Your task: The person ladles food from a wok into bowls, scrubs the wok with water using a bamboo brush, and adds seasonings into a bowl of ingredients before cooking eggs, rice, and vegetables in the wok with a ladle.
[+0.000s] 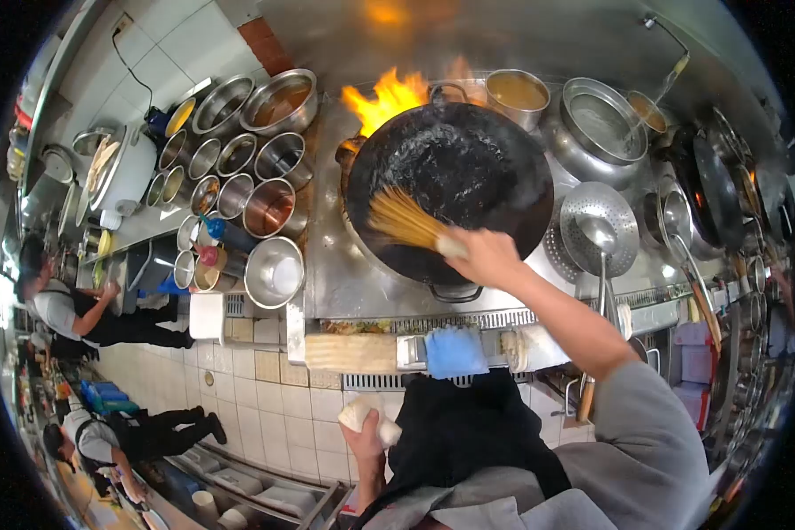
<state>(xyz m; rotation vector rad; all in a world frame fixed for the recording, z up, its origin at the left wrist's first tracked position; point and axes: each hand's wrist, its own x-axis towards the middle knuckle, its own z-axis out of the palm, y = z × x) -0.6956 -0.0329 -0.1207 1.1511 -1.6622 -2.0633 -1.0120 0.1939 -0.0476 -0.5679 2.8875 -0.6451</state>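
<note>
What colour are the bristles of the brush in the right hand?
The bristles are golden tan, seen best in the head view.

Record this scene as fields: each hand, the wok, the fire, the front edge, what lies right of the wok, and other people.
Right hand: grips a bamboo brush, its head inside the wok
Left hand: holds a pale cloth beside the black apron
Wok: dark, wet and shiny inside
Fire: flames at the wok's back-left edge
Front edge: blue cloth
Right of wok: perforated skimmer
Other people: two, at the view's left
</note>
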